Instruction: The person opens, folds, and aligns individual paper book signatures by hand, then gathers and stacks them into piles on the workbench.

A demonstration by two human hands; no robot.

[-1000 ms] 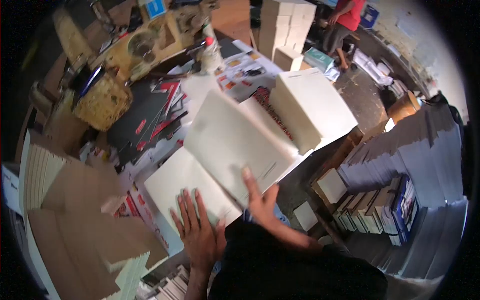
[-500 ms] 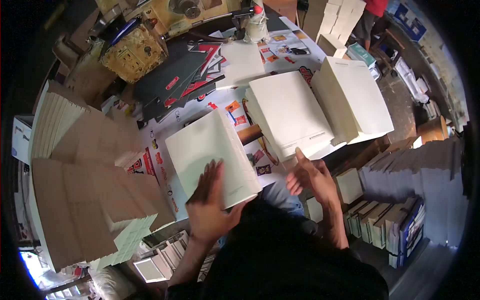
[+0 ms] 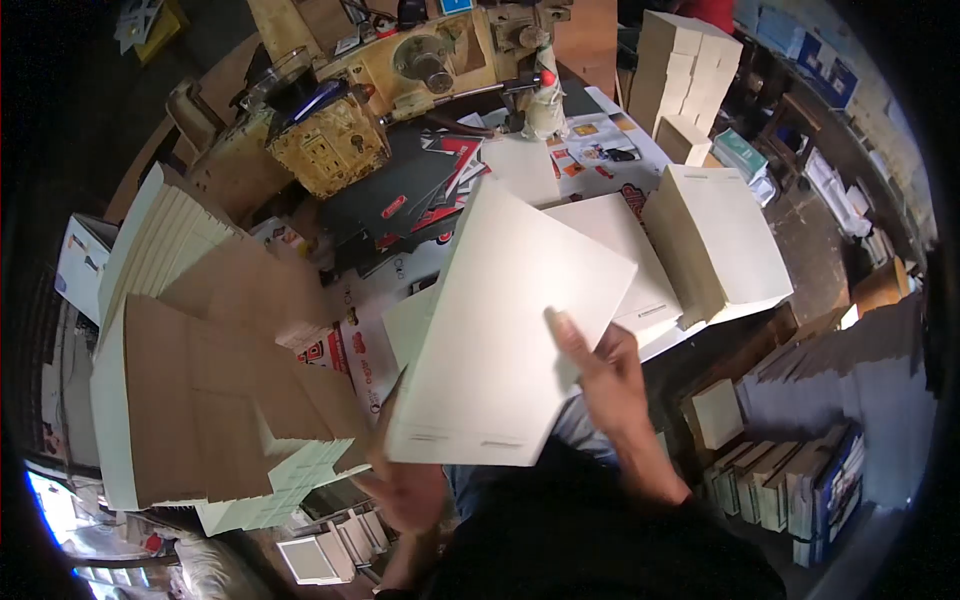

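Note:
A white paper-covered book block [image 3: 500, 350] is raised and tilted in front of me. My right hand [image 3: 610, 390] grips its right edge, thumb on top and fingers underneath. My left hand [image 3: 405, 490] is blurred below its lower left corner; its fingers are partly hidden, and I cannot tell whether they touch it. Behind the raised block, a pale stack [image 3: 408, 325] shows only a corner on the left. A middle stack of white book blocks [image 3: 640, 270] lies partly covered, and a thicker stack [image 3: 715, 235] sits to its right.
Tall piles of brown-covered blocks [image 3: 210, 390] stand close on the left. Dark and red printed sheets [image 3: 400, 190] lie at the back of the table beside a worn machine [image 3: 330, 145]. A wrapped bottle [image 3: 545, 110] stands there too. Books [image 3: 785, 480] fill the lower right.
My right hand has taken hold of a book block, now raised over the table. My left hand has left the left stack's top and moved down toward me. The view has shifted slightly.

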